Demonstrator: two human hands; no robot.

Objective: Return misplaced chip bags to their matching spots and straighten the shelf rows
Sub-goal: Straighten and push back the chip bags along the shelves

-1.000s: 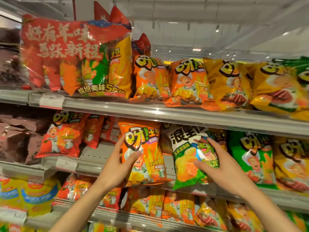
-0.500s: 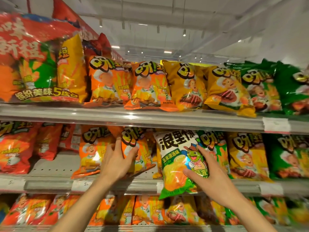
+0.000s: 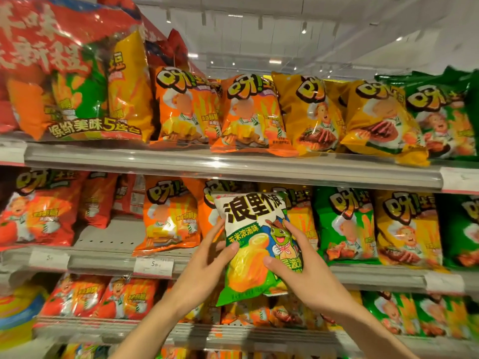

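Two hands, left hand [image 3: 207, 257] and right hand [image 3: 300, 275], grip a white-and-green chip bag [image 3: 255, 244] before the middle shelf [image 3: 103, 263].

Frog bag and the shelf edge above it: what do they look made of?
Frog bag: looks like thin glossy plastic film; it shows glare and crinkles between the left hand and right hand. Shelf edge: smooth grey strip with a long highlight, either plastic or painted metal.
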